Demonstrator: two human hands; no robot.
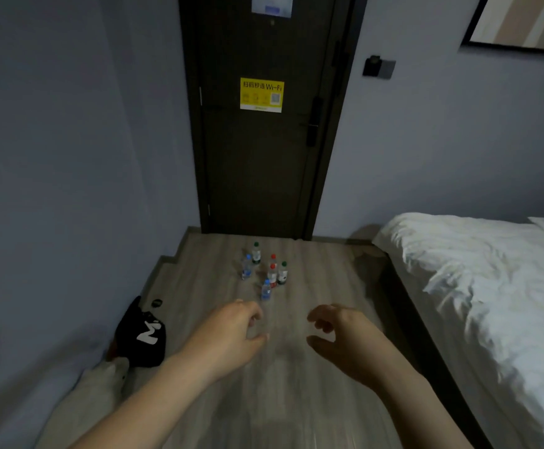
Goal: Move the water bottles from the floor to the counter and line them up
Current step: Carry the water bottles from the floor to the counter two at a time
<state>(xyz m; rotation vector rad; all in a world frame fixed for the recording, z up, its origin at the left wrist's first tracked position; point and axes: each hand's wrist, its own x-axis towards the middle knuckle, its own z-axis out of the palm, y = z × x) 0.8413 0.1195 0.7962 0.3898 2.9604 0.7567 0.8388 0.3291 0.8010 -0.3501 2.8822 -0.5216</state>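
Several small water bottles stand upright in a cluster on the wooden floor in front of the dark door. The nearest has a blue cap (266,290); behind it stand a red-capped one (272,275), a green-capped one (283,273), another blue-capped one (247,267) and a green-capped one (256,253) farthest back. My left hand (231,332) and my right hand (341,332) reach forward above the floor, short of the bottles, fingers loosely curled and holding nothing. No counter is in view.
A bed with white bedding (478,286) fills the right side. A black bag with white lettering (142,335) lies against the left wall, with pale fabric (95,384) in front of it. The closed door (257,157) carries a yellow Wi-Fi sticker.
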